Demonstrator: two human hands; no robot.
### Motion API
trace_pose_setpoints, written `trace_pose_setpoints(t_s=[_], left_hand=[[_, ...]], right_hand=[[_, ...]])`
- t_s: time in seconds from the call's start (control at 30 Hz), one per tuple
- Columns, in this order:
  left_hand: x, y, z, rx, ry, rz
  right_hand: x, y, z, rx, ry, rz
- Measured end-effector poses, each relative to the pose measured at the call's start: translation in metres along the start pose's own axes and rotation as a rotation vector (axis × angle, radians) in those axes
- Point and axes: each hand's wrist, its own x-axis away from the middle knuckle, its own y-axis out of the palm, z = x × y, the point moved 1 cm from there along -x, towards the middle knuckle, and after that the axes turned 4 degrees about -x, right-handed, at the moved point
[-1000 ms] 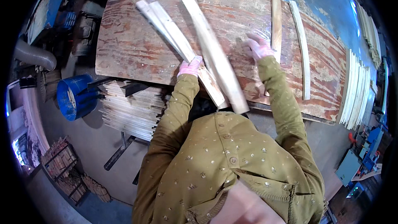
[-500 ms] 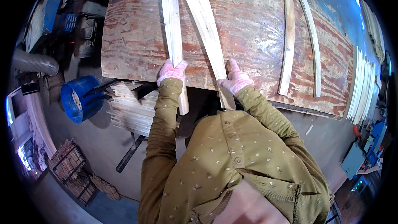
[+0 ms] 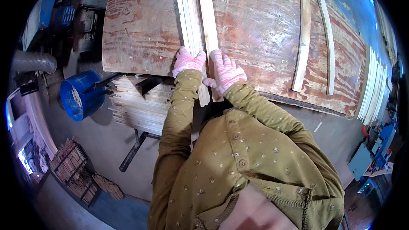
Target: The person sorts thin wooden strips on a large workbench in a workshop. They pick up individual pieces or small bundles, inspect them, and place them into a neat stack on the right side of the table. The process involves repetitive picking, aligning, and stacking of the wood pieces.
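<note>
Long pale wooden strips lie lengthwise away from me across a worn plywood tabletop [image 3: 145,30], their near ends jutting past its front edge. My left hand [image 3: 188,61], in a pink-and-white glove, is closed round the left group of wooden strips [image 3: 190,21]. Close beside it, my gloved right hand [image 3: 226,72] grips the wooden strip on the right [image 3: 207,15], its thumb reaching across toward the left group. A narrow gap separates the two groups beyond my hands. The undersides of both hands are hidden.
Two separate strips, one brownish [image 3: 302,38] and one paler [image 3: 327,47], lie on the right of the tabletop. Stacked strips [image 3: 138,106] sit below its front edge, near a blue bucket [image 3: 83,96]. More strips [image 3: 372,89] stand at the far right.
My hands have come closer together, the left moving right and the right moving left. The two strip groups, earlier splayed apart, now lie nearly parallel and close to each other.
</note>
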Motion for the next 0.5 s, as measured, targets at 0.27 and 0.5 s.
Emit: trace_pose_setpoints(t_s=[0.27,0.5], left_hand=[[0.0,-0.026,-0.027,0.3,0.324,0.031],[0.035,0.013,-0.037,-0.244,0.566,0.518]], right_hand=[[-0.024,0.053,-0.013,-0.629,-0.063,-0.022],[-0.006,0.013,0.009,-0.693,0.174,0.276]])
